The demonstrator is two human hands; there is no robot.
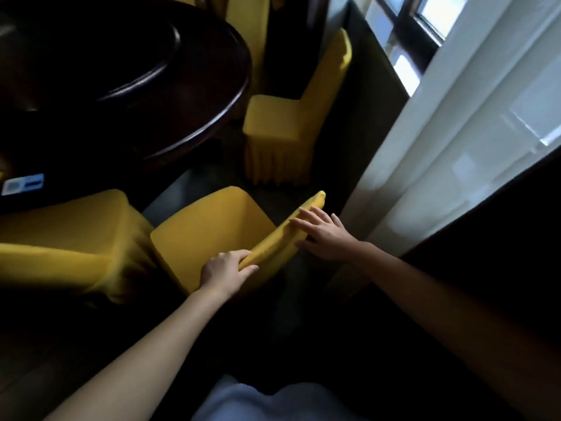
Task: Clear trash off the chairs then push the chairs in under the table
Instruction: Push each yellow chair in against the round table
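- Left hand (226, 268) is clamped on the top edge of the nearest chair's backrest (273, 244), fingers curled over the front, thumb on the near side, gripping the lower end of that edge.
- Right hand (321, 235) lies further up the same edge, toward 1 o'clock from the left hand; fingers are spread and flat on the yellow cover, palm down, not closed around anything.
- Nearest chair (212, 235), in a yellow fabric cover, sits at the centre of the view, its seat facing 11 o'clock toward the table; the seat surface shows only plain yellow cloth.
- Round dark wooden table (182, 123) fills the 10 to 11 o'clock part of the view, with a raised round turntable (100, 56) on top; the nearest chair's seat stands apart from the table's rim, with floor showing between.
- Second yellow-covered chair (285, 129), with a pleated skirt, stands at 12 to 1 o'clock, its seat close by the table's edge.
- Third yellow-covered chair (73, 238) sits at 9 o'clock, just beside the nearest chair's seat.
- Small blue-and-white card or packet (22, 184) shows at 9 o'clock, above the third chair; whether it rests on the table cannot be told.
- White sheer curtain (470, 147) hangs at 2 to 3 o'clock, with a dark-framed window (409, 31) at 1 o'clock.
- Pale cloth of the person's clothing (267, 402) shows at 6 o'clock.
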